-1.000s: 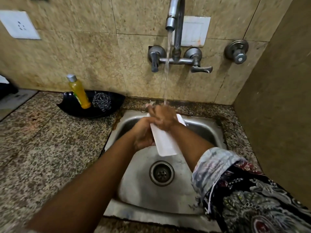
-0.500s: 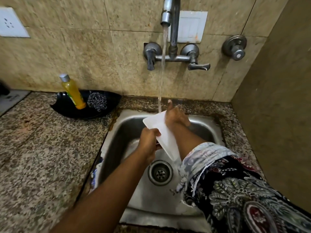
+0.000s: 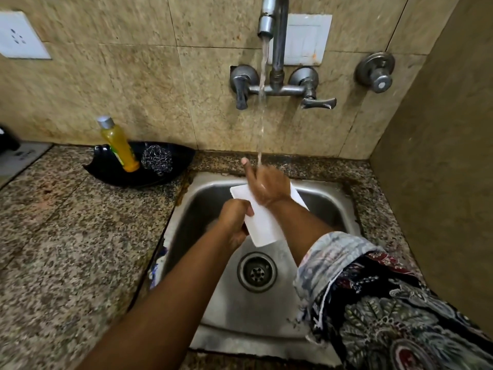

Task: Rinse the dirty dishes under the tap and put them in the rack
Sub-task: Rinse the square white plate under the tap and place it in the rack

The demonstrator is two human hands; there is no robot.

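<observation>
A white rectangular dish (image 3: pixel 262 225) is held tilted over the steel sink (image 3: pixel 213 284), under the stream of water falling from the tap (image 3: pixel 266 25). My left hand (image 3: pixel 234 220) grips the dish's left edge. My right hand (image 3: pixel 266 185) lies flat on the dish's upper part with fingers spread, and the water runs over it. The far end of the dish is hidden behind my right hand. No rack is in view.
A black dish (image 3: pixel 112 172) on the granite counter left of the sink holds a yellow soap bottle (image 3: pixel 118 145) and a steel scrubber (image 3: pixel 156 158). Tap handles (image 3: pixel 312 94) and a valve (image 3: pixel 376 73) are on the tiled wall. A side wall stands at the right.
My right hand slid up the dish toward the tap and back onto its upper face. The dish stays under the water in my left hand, shifted slightly.
</observation>
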